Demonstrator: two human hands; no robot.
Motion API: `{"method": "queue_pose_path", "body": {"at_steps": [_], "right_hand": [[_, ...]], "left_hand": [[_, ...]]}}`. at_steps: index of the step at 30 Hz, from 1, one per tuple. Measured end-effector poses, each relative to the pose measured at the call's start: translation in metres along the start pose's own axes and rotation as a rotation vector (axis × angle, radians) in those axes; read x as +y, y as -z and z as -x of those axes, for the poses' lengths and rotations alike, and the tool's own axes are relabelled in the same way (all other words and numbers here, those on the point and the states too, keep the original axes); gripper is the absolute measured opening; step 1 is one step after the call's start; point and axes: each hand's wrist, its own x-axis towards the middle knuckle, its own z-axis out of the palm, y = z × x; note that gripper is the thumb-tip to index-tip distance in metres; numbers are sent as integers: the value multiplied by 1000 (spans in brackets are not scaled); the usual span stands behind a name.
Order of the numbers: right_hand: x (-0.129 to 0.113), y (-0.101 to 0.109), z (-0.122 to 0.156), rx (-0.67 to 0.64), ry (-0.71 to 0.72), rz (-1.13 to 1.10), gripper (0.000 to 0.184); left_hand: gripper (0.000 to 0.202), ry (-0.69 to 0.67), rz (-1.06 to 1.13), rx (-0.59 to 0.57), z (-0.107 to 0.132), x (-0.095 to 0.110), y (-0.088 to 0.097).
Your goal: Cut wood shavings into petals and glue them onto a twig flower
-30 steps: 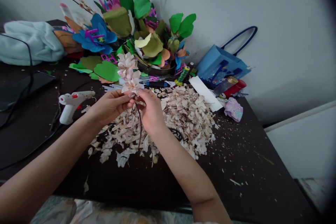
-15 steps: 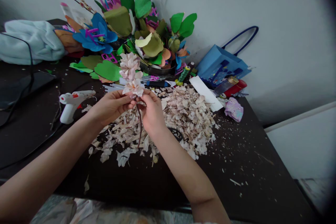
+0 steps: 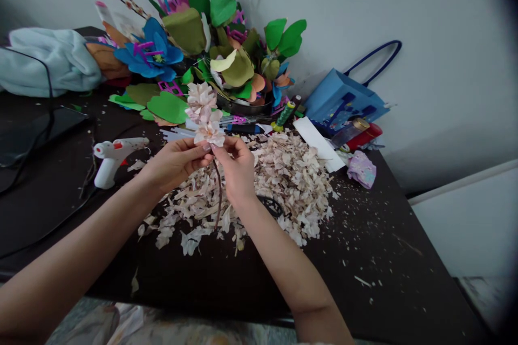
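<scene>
Pale pink blossoms made of petals point(image 3: 201, 101) cover the upper part of a thin brown twig point(image 3: 219, 194), held upright above the table. My left hand point(image 3: 178, 161) is closed, thumb and fingers pinching at the base of the lowest blossom. Opposite it, my right hand point(image 3: 237, 167) is closed too, its thumb and fingertips pressed to the same spot. The twig's bare lower end hangs down between my hands. Underneath spreads a wide heap of dried pinkish petals point(image 3: 297, 178). What lies exactly between the fingertips is hidden.
A white glue gun point(image 3: 111, 159) stands left, its cord trailing forward. Behind are colourful fabric flowers point(image 3: 230, 67), a green thread spool point(image 3: 285, 114) and a blue bag point(image 3: 343, 99). A white strip point(image 3: 319, 145) and crumpled purple cloth point(image 3: 361, 169) lie right.
The flowered twig and both hands sit slightly further right in view. My right thumb has shifted up against the base of the lowest blossom. The grip of both hands continues.
</scene>
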Motion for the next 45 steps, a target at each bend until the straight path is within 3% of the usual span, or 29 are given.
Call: {"method": "queue_pose_path", "body": {"at_steps": [32, 45], "right_hand": [[8, 3, 5, -3, -76, -62, 19], [-4, 0, 7, -50, -234, -215, 9]], "left_hand": [[14, -84, -41, 4, 0, -10, 0], [25, -296, -139, 61, 0, -15, 3]]}}
